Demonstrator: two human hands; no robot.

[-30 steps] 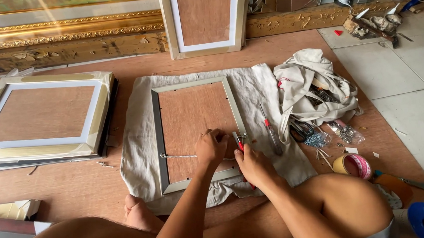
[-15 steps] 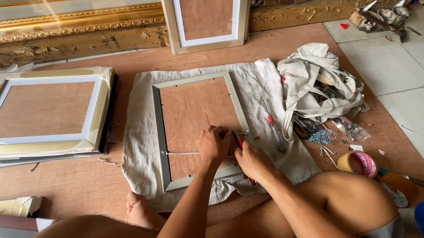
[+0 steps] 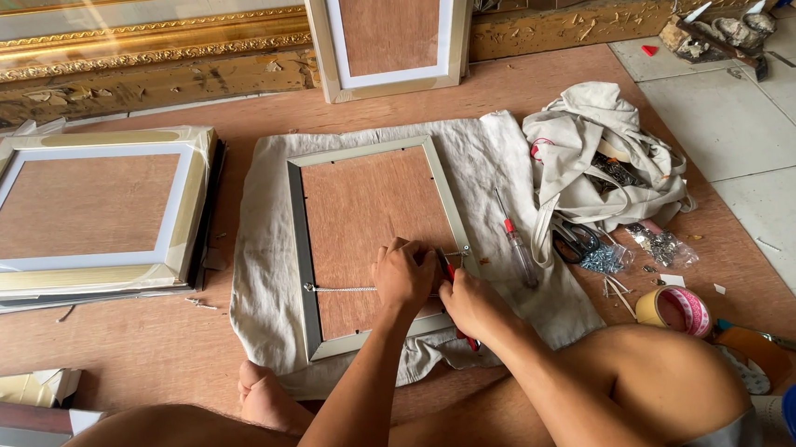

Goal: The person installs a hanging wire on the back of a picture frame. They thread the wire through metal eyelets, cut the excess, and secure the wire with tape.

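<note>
Person seated on the floor, knees bare at 6 o'clock, both arms reaching forward over a frame.

Left hand: fingers curled closed, pressing on the brown backing near the frame's right rail; it seems to pinch the wire end, though I cannot tell for certain. Right hand: closed around red-handled pliers, jaws pointed at the small fitting on the right rail.

The frame lies face down on a pale cloth at the centre. A thin wire runs from a fitting on the left rail across the backing to the hands.

Judgement on progress: left end of the wire looks fixed; the right end is being fastened now. Backing board appears already seated. Left to do: finish the right-hand fixing and trim, as far as can be seen.

At 3 o'clock: a red-handled screwdriver on the cloth, scissors, a bag of screws, a tape roll. At 2 o'clock, a crumpled cloth bag.

At 9 o'clock: a wrapped frame, back up. At 12 o'clock, farther off, another frame leaning upright against a gilt moulding.
</note>
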